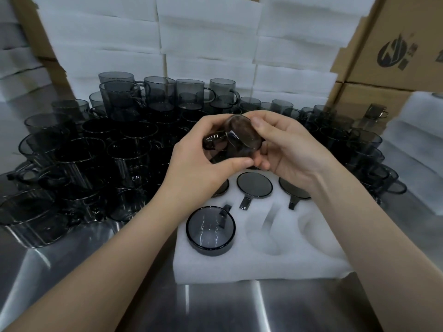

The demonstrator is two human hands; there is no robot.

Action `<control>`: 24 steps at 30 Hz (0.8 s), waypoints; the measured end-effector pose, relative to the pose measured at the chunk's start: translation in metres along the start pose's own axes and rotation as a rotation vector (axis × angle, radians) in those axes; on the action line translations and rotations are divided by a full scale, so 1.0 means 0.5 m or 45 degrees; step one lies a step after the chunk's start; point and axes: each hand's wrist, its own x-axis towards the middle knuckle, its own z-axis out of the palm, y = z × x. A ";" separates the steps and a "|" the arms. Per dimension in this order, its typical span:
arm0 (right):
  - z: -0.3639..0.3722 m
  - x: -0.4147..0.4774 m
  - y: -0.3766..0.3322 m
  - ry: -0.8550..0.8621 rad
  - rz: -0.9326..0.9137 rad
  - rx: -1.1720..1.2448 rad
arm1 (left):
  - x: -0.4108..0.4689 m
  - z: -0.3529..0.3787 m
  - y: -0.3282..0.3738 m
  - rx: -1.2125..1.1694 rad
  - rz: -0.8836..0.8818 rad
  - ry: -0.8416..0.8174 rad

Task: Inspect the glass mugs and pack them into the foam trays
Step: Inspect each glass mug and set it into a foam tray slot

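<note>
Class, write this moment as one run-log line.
step: inspecting | left hand: grips smoky glass mug | right hand: grips same mug | foam tray: four packed mugs, two pockets empty | unpacked mugs: crowded behind tray

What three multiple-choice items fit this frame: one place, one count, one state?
1. Where is the held mug?
A. Standing on the table
B. In the air over the tray
C. Inside a carton

2. How many empty slots show in the tray?
A. None
B. Five
C. Two

3. How do the hands hold?
A. Left hand and right hand both grip the mug
B. Only the left hand grips it
C. Both lie flat, holding nothing

Key:
1 B: the mug is held up between both hands, with the tray's back row just under it.
2 C: the front middle and front right slots are bare.
3 A: fingers of both hands curl round the mug.
</note>
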 end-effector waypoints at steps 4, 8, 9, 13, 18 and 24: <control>-0.008 -0.001 0.000 -0.069 0.063 0.019 | 0.000 0.001 -0.004 -0.019 -0.032 0.036; -0.002 0.001 0.004 0.013 0.048 -0.204 | 0.000 0.004 -0.006 0.069 -0.038 -0.014; 0.001 0.001 0.006 0.060 0.023 -0.275 | 0.001 0.004 -0.006 0.093 -0.033 -0.030; 0.017 0.005 0.015 0.217 -0.126 -0.474 | 0.002 0.002 -0.010 0.184 0.006 -0.084; 0.022 0.009 0.019 0.182 -0.008 -0.299 | 0.006 0.001 -0.009 0.319 0.031 -0.121; 0.020 0.009 0.031 0.114 -0.034 -0.414 | 0.006 0.010 -0.010 0.254 -0.133 -0.157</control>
